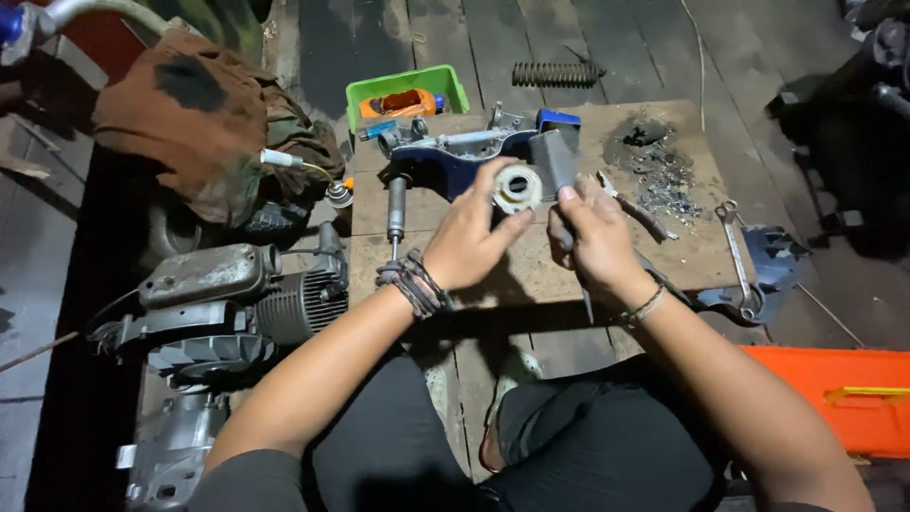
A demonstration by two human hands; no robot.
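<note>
My left hand (pixel 469 232) holds a round whitish metal part with a centre hole (pixel 518 188) between its fingertips, above a wooden board (pixel 531 270). My right hand (pixel 595 237) is closed on a dark slim tool (pixel 578 284) whose shaft runs down below the fist. Its fingertips sit just right of the round part. Behind both hands a blue and grey metal assembly (pixel 469 152) lies on the board, with a grey block (pixel 552 156) beside it.
A green tray (pixel 406 93) holds an orange object at the board's far edge. A coil spring (pixel 555 73), pliers (pixel 633 209), a wrench (pixel 737 256) and dark debris (pixel 659 171) lie around. A small engine (pixel 237 303) and a cloth bundle (pixel 204 123) are left, an orange case (pixel 834 393) right.
</note>
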